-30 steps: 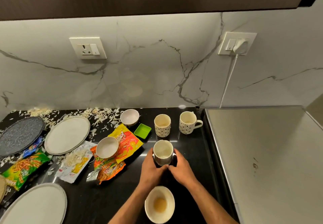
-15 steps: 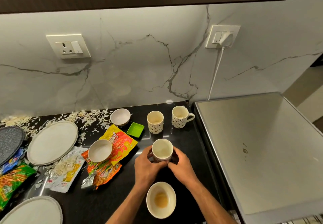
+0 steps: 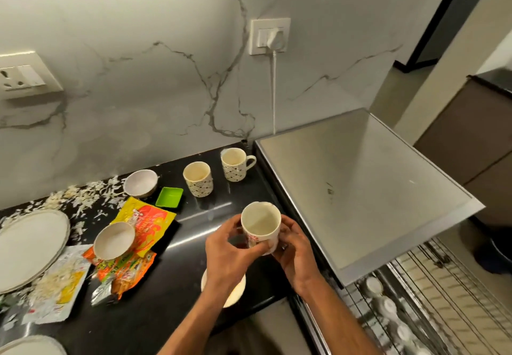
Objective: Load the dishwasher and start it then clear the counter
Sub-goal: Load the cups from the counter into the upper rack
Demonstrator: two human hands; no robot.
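Both hands hold one white mug (image 3: 260,223) above the black counter (image 3: 171,313), close to its right edge. The left hand (image 3: 230,249) has its fingers curled around the mug's lower left side, thumb toward the front. The right hand (image 3: 293,246) wraps the lower right side, fingers bent against the wall of the mug. The mug stands upright, mouth open to the ceiling, with a red mark showing on its side between the two sets of fingers.

Directly below the left wrist, a pale bowl (image 3: 235,291) sits on the counter, partly hidden by the forearm. Beyond the fingertips, toward the wall, stand two patterned mugs: one without a visible handle (image 3: 198,178), and one with its handle turned right (image 3: 235,164). Left of the left fingers lie a green dish (image 3: 169,196), snack wrappers (image 3: 144,224) and a small bowl (image 3: 114,240) resting on them. Right of the right fingers is the steel dishwasher top (image 3: 360,188); below it, the wire rack (image 3: 432,299) is pulled out, with pale items blurred inside.
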